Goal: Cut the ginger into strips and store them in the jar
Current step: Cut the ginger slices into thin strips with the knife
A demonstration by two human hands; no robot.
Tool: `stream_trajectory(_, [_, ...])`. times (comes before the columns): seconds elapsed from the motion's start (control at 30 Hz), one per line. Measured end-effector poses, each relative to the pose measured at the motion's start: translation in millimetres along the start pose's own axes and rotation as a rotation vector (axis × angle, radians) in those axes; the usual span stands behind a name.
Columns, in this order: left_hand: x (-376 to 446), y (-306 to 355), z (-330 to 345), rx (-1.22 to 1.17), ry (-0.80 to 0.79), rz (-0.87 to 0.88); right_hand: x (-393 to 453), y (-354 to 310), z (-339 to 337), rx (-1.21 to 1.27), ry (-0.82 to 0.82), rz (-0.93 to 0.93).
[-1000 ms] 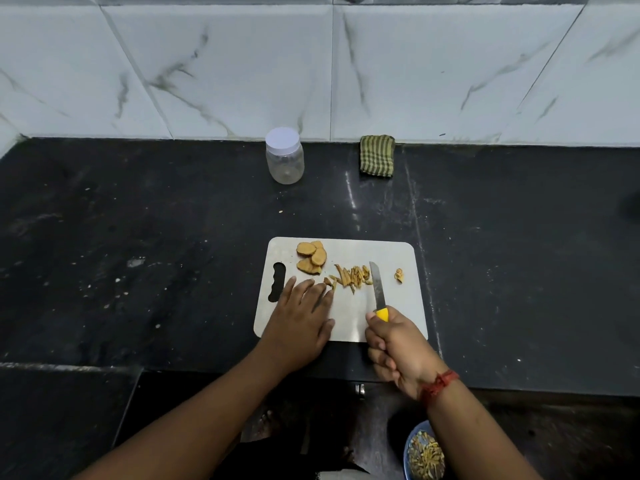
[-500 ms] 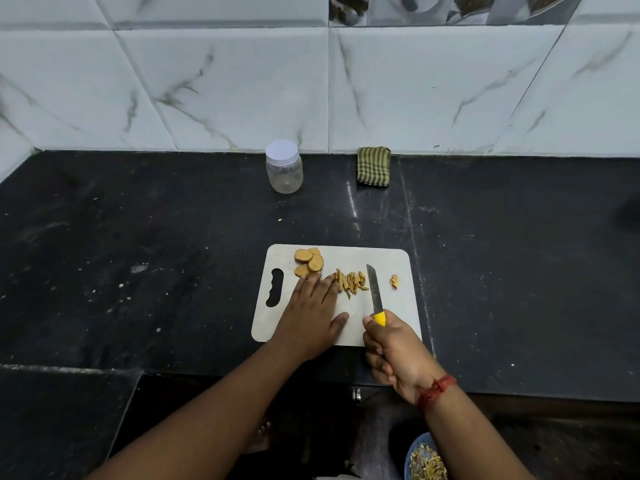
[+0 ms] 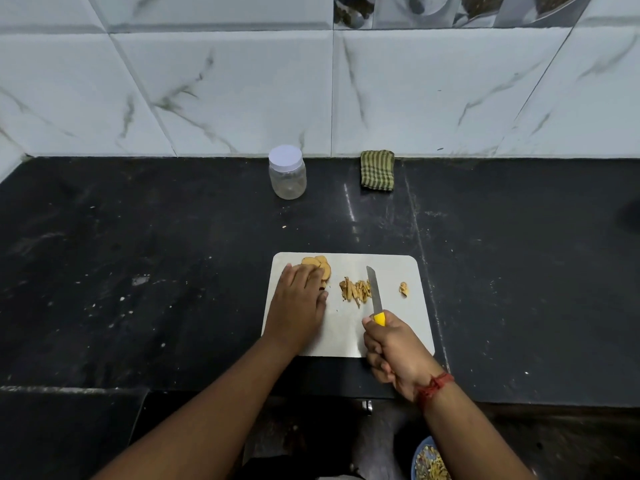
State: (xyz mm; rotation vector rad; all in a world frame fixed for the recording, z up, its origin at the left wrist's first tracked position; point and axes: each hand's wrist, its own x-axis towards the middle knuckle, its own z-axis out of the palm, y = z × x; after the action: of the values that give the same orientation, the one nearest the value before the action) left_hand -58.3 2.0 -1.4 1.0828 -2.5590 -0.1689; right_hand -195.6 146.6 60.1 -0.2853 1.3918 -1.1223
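Left hand flat, fingers resting on ginger slices on cutting board; right hand grasping knife beside ginger strips; lidded jar behind.

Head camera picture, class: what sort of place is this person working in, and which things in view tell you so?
Most likely a home kitchen. A dark stone counter runs along a marble-patterned tiled wall, and a cutting board on it holds ginger slices and a knife.
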Motion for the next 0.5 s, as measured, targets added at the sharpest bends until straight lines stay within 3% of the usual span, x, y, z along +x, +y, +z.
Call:
stream_trajectory(0.27, [39.1,-21.6,7.9,0.191,-0.076,0.174,14.5,-14.7,19.4,-0.015,0.057,-0.007])
stream_trajectory(0.5, [49.0,-26.6,1.9,0.135,0.127,0.23,18.3,-8.8,21.9,0.017,0.108,-0.028])
